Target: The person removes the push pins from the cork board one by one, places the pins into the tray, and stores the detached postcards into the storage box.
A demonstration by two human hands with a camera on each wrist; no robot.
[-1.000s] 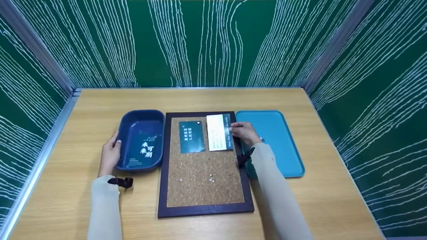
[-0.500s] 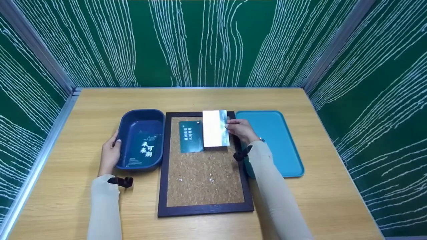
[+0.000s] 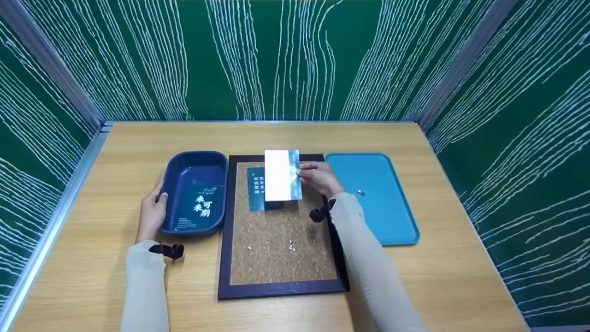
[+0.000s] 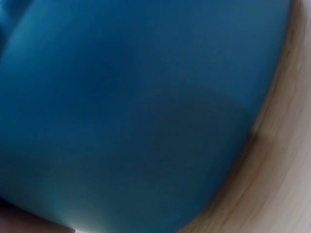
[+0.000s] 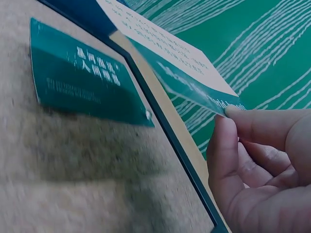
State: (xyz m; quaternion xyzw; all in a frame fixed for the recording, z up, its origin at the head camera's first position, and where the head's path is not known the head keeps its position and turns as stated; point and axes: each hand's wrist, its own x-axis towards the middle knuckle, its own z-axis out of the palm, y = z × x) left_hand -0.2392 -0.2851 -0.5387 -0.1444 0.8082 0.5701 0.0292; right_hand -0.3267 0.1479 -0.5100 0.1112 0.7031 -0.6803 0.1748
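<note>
My right hand pinches the right edge of a white and green card between thumb and fingertips, above the corkboard. In the right wrist view, that card is tilted, clear of the cork. Partly covered by it in the head view, a green card lies on the cork, with a small pin at one corner. On the left, my left hand grips the side of a dark blue basin, thumb over the rim. A green card with white characters lies inside. The basin's wall fills most of the left wrist view.
A turquoise tray sits right of the board, with small shiny pins on it. Several clear pins are on the lower cork. Green panels with white lines enclose the wooden table.
My right hand has lifted the white and green card off the cork and carried it left, over the green card. Pins on the tray have come into view. The left hand stays put.
</note>
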